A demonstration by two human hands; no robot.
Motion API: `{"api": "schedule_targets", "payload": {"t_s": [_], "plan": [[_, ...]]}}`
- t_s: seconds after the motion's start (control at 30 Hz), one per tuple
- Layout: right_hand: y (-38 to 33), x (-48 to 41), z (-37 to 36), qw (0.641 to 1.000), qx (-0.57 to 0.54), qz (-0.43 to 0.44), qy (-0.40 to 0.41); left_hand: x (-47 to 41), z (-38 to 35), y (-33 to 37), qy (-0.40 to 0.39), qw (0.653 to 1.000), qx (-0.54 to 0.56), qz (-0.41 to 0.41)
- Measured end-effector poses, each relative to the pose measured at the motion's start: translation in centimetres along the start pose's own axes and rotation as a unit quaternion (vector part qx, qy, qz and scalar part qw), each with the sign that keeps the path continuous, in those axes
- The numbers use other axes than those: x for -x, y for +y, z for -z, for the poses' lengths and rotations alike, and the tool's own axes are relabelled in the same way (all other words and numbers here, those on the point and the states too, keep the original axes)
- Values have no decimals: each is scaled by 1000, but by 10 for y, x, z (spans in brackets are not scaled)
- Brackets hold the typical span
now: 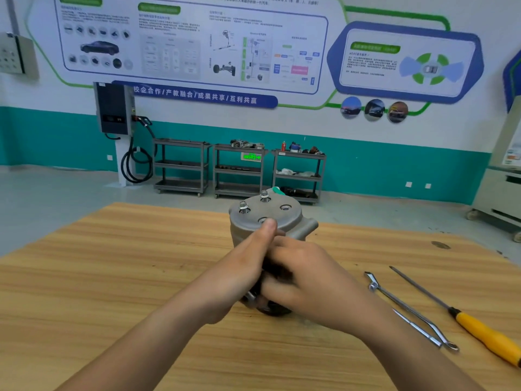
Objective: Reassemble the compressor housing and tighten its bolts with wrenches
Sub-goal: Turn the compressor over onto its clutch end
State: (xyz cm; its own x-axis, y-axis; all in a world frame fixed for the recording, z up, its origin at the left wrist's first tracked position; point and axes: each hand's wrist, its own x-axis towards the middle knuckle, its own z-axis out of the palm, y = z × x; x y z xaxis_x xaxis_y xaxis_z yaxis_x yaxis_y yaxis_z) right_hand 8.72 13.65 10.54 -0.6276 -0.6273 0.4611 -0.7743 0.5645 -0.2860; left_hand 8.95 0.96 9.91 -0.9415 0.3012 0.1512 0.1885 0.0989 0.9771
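Observation:
A grey metal compressor housing (270,218) stands on end on the wooden table (112,263), its flat cover facing up. Two bolts (243,206) stick up loosely from the cover's holes; two other holes show no bolt head. My left hand (239,269) grips the housing's near side, thumb lying up against the cover edge. My right hand (304,275) wraps round the lower body from the right. The black lower end of the compressor is mostly hidden by both hands.
To the right on the table lie two wrenches (408,311) and a yellow-handled screwdriver (479,331). Beyond the table's far edge stand three grey carts (239,170) and a wall charger (114,108).

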Motion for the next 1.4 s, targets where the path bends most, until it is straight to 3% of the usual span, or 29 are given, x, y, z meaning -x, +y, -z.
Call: {"api": "schedule_targets", "payload": {"t_s": [0.07, 0.23, 0.37, 0.43, 0.5, 0.6, 0.83, 0.97, 1.07, 1.17, 1.27, 1.4], "plan": [[4, 1, 2, 999, -32, -13, -2, 0, 2, 1, -13, 1000, -3, -4], [6, -9, 13, 966, -229, -64, 102, 3, 8, 12, 22, 999, 18, -41], [16, -31, 40, 892, -384, -147, 188, 1, 18, 21, 111, 990, 22, -87], [29, -49, 57, 848, -440, -193, 225, -4, 30, 21, 161, 980, 92, -69], [44, -67, 66, 853, -408, -246, 215, -7, 42, 18, 182, 965, 184, -46], [67, -89, 59, 882, -324, -312, 138, -9, 50, 10, 185, 948, 256, -24], [87, -123, 45, 891, -239, -381, 62, -13, 56, -6, 156, 948, 277, 9], [90, -134, 42, 902, -187, -387, 44, -15, 58, -12, 165, 970, 177, -14], [92, -135, 40, 906, -178, -381, 40, -20, 57, -19, 206, 976, -3, -67], [95, -130, 41, 904, -200, -376, 40, -27, 50, -26, 193, 951, -195, -144], [95, -122, 44, 894, -245, -370, 49, -34, 39, -33, 155, 925, -307, -163], [93, -116, 46, 889, -269, -365, 59, -32, 31, -42, 165, 904, -343, -197]]}}
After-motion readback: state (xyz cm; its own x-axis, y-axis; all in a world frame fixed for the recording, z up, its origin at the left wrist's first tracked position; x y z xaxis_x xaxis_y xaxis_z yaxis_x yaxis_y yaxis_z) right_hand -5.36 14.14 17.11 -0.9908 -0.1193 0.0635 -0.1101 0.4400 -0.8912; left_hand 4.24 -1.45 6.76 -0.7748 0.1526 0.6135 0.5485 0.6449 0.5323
